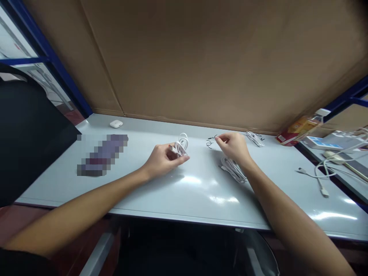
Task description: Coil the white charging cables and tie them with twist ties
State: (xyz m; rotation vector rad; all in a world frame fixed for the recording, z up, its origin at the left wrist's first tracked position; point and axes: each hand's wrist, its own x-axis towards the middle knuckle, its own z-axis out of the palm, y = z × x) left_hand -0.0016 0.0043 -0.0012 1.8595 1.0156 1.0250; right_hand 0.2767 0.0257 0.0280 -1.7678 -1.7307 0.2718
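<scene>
My left hand (162, 160) is closed around a coiled white USB cable (180, 147), held above the tabletop with its plug by my fingers. To the right, my right hand (232, 143) pinches the end of a thin black twist tie (212, 137). More black twist ties (209, 144) lie on the table just below those fingertips. Under my right wrist rests a coiled bundle of white cable (234, 170), partly hidden by the wrist. Another coiled white cable (254, 138) lies beyond the right hand, near the back panel.
A grey table (172, 199) runs up to a brown panel (201, 69). At the left are a white earphone case (116, 124) and a blurred-out object (103, 155). A drink bottle (301, 127) and loose white cables (323, 174) are at the right. A black chair (28, 126) adjoins the left edge.
</scene>
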